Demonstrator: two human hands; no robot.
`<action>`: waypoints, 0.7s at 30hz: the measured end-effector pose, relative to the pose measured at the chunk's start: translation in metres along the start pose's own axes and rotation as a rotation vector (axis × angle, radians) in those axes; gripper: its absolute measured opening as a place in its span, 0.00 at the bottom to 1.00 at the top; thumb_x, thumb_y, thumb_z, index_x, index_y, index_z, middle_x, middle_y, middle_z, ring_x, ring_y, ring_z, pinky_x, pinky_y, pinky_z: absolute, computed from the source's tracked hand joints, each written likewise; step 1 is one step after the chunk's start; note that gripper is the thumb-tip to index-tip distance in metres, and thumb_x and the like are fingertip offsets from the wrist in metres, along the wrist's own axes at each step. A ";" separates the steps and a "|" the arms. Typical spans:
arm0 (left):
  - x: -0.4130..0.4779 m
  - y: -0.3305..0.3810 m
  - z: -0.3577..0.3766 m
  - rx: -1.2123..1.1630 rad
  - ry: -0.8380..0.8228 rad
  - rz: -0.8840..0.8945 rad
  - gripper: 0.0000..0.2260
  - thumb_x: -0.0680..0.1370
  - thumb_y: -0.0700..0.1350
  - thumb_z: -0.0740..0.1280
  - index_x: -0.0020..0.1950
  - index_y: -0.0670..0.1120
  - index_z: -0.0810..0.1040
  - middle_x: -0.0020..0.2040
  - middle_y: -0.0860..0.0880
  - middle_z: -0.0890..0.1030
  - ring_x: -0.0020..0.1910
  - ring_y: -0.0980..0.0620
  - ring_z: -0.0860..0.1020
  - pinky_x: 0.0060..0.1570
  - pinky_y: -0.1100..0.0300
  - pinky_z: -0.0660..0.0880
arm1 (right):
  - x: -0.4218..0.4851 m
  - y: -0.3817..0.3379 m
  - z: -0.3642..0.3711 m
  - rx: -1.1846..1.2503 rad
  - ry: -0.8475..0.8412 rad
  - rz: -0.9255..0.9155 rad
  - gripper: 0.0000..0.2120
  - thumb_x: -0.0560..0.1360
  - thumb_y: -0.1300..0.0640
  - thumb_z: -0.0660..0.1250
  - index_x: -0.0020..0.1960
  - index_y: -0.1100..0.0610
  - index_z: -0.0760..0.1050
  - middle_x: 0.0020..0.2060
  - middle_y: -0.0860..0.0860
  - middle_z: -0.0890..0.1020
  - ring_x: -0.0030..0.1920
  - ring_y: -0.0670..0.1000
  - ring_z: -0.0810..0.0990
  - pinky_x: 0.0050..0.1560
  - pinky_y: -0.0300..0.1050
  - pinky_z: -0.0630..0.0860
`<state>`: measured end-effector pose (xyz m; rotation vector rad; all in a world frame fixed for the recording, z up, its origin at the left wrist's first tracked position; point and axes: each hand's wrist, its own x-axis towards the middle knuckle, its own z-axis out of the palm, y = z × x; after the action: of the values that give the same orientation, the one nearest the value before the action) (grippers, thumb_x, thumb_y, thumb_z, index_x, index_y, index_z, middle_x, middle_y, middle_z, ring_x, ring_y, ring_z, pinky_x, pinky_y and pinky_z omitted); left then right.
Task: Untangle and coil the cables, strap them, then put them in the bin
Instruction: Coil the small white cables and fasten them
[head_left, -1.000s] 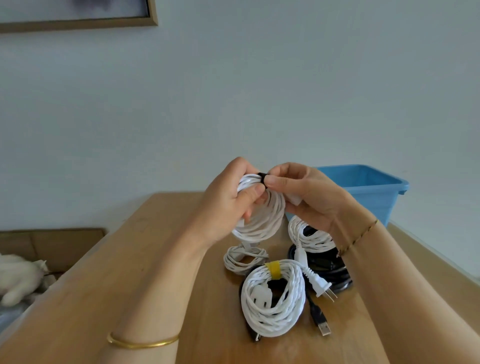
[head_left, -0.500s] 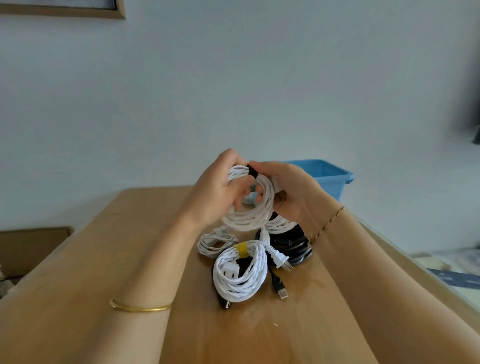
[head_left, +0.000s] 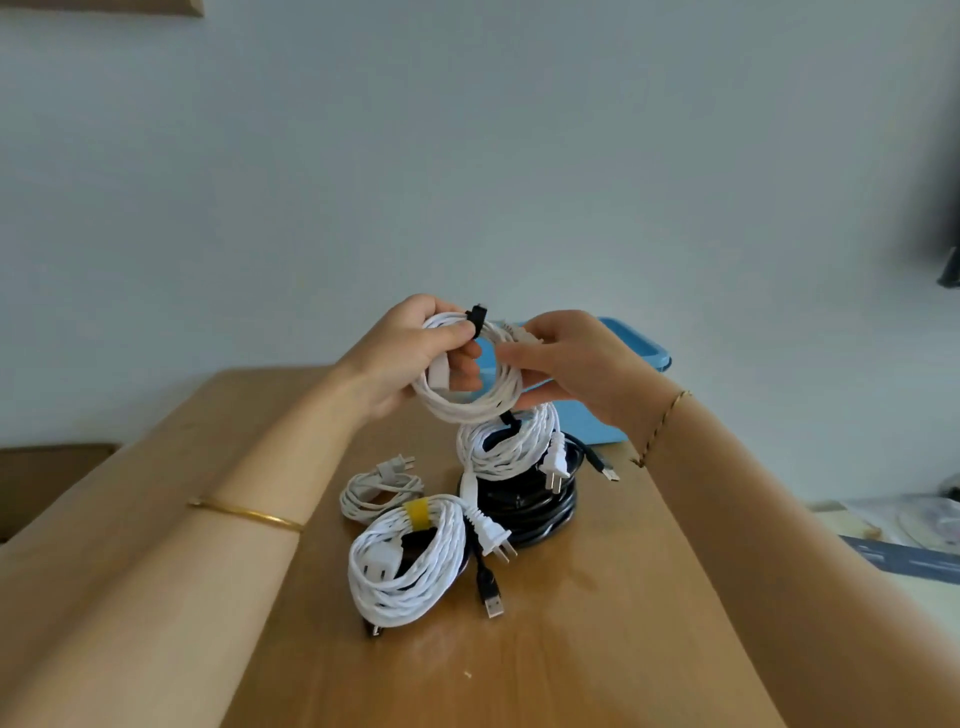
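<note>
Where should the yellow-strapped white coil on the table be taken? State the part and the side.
Take the white coil at its yellow strap, coming from above. It lies flat on the table, and the strap binds all the loops at the far edge, so they should lift together.

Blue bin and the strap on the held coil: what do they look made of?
Blue bin: looks like moulded plastic, smooth with a slight sheen. Black strap round the held white coil: seems matt fabric, perhaps hook-and-loop, its free end sticking up; too small to be sure.
</note>
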<state>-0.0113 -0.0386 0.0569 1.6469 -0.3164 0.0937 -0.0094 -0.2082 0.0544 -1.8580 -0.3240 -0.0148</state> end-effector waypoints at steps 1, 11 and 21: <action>0.009 0.001 0.004 0.025 0.015 -0.011 0.04 0.80 0.37 0.62 0.54 0.39 0.71 0.41 0.42 0.79 0.29 0.54 0.79 0.30 0.62 0.78 | 0.008 0.002 -0.006 0.005 -0.003 0.000 0.15 0.75 0.60 0.68 0.53 0.73 0.75 0.47 0.66 0.82 0.44 0.59 0.84 0.45 0.50 0.83; 0.079 -0.013 -0.013 0.349 0.134 -0.063 0.04 0.81 0.44 0.63 0.52 0.45 0.73 0.55 0.46 0.76 0.48 0.53 0.78 0.44 0.58 0.78 | 0.092 0.017 -0.045 0.021 0.222 0.051 0.07 0.74 0.63 0.68 0.39 0.66 0.74 0.34 0.59 0.78 0.33 0.54 0.80 0.38 0.47 0.82; 0.078 -0.063 -0.050 1.224 -0.555 -0.746 0.18 0.75 0.46 0.71 0.63 0.45 0.74 0.60 0.48 0.77 0.54 0.52 0.78 0.52 0.56 0.79 | 0.138 0.038 -0.028 -0.749 0.191 0.114 0.14 0.71 0.58 0.64 0.30 0.59 0.66 0.31 0.55 0.75 0.35 0.55 0.74 0.36 0.42 0.68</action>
<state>0.0864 0.0032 0.0209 2.8910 0.0022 -0.9142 0.1368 -0.2153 0.0511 -2.5895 -0.0729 -0.2654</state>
